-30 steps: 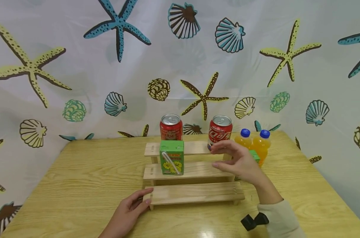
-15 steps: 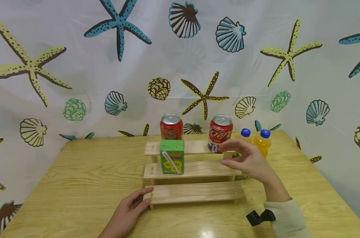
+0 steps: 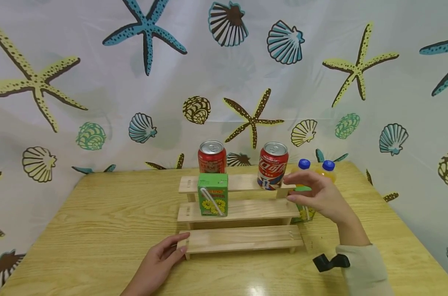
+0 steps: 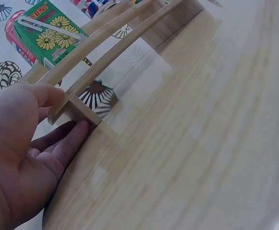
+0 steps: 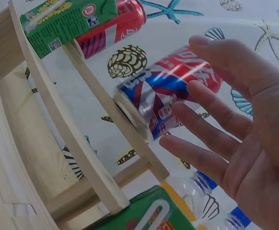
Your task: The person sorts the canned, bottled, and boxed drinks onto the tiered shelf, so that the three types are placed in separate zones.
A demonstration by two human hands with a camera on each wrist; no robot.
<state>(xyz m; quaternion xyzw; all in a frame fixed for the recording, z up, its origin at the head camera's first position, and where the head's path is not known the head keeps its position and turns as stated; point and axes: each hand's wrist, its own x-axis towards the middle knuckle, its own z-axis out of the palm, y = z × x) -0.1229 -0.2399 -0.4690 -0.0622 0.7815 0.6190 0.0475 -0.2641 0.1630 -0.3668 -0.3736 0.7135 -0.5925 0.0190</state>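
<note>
A three-step wooden shelf stand [image 3: 242, 238] stands on the table. My left hand [image 3: 159, 261] grips the left end of its lowest step; in the left wrist view the fingers [image 4: 51, 95] lie around the board's corner. My right hand [image 3: 322, 197] holds nothing, its fingers spread just right of a red cola can [image 3: 273, 166] on the top step. In the right wrist view this can [image 5: 170, 88] shows red, blue and white printing. Another red can [image 3: 212, 158] is on the top step's left, partly hidden by a green drink carton [image 3: 213, 195] with a straw on the middle step.
Right of the stand, a second green carton [image 3: 306, 211] and two orange drink bottles with blue caps [image 3: 328, 166] are partly covered by my right hand. Behind the wooden table [image 3: 109, 213] hangs a curtain [image 3: 172, 82] with starfish and shells.
My right hand has drawn back to the right from the right-hand cola can, uncovering more of its front. The left hand keeps its grip on the shelf stand.
</note>
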